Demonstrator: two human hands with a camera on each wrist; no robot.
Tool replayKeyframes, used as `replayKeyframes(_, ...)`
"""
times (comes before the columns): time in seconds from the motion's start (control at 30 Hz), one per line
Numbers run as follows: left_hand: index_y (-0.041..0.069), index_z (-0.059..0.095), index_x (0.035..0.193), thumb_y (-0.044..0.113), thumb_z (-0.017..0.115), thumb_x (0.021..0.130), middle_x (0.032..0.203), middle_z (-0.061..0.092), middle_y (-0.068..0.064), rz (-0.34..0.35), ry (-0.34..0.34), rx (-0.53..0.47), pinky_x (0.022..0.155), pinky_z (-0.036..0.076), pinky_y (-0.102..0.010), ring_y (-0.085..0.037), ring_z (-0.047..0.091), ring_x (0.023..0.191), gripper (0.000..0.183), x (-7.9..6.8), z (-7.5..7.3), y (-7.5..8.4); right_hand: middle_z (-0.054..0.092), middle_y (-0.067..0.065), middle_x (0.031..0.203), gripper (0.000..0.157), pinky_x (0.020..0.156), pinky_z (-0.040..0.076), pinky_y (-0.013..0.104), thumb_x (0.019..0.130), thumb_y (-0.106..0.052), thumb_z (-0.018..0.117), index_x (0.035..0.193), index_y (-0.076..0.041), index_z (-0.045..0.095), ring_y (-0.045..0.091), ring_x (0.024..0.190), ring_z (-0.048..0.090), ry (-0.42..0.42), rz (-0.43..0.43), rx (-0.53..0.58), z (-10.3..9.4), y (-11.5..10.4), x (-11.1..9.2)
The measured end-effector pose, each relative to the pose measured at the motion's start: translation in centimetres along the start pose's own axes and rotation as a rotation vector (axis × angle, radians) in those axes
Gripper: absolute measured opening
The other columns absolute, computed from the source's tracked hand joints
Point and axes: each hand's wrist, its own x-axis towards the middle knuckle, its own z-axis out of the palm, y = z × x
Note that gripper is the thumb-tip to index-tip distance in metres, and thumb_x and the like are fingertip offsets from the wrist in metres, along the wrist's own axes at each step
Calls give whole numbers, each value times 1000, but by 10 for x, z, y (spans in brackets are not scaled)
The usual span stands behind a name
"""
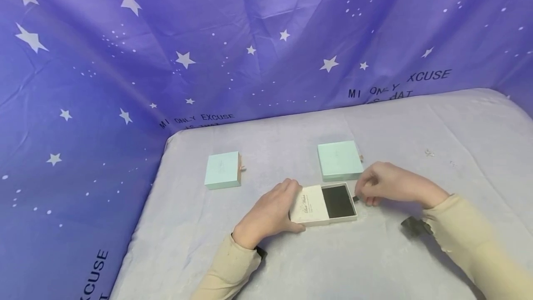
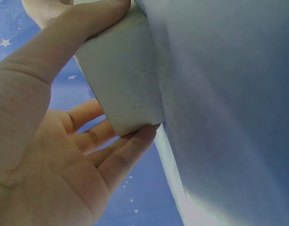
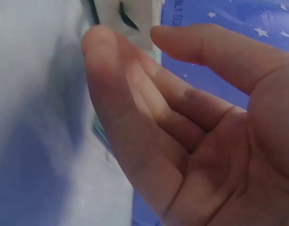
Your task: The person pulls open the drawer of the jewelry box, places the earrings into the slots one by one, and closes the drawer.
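Two mint-green boxes [image 1: 340,161] lie beyond one white drawer box [image 1: 321,207], partly slid open on the pale cloth [image 1: 175,244]. I see one left hand [image 1: 270,207] gripping its outer sleeve [image 1: 309,208]; one right hand [image 1: 387,182], thumb parted from fingers, beside one black ribbon tab [image 3: 130,20].

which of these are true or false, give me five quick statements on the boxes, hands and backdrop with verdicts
1. The left hand grips the white box. True.
2. The white box's drawer is fully shut. False: the drawer is partly out, showing a dark insert.
3. Two pale green boxes lie farther back than the white box. True.
4. The right hand holds a pale green box. False: the right hand is by the black tab.
5. The backdrop has white stars. True.
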Motion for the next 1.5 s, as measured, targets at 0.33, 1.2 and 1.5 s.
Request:
replayKeyframes(0.33,14,48,114,32,92,65,96,47,5,-9,2,-3,72,42,-22,-10,45,84,69,0,0,-3,70,0,81,18,66,52,30,92,-14,66,106,-4,73,16,72,63,168,65,-218,-38,-1,-14)
replayKeyframes(1.2,13,48,116,33,92,65,97,48,5,-1,3,0,74,42,-21,-10,45,85,70,3,-2,-1,67,29,111,30,87,45,63,100,-17,56,114,8,67,48,101,62,413,124,-494,-107,49,-31)
replayKeyframes(1.5,13,48,117,34,92,65,98,48,5,-7,-9,4,74,42,-21,-9,45,85,71,3,-1,0,65,33,107,33,87,43,66,97,-16,59,111,13,63,51,97,60,377,204,-511,-115,71,-35)
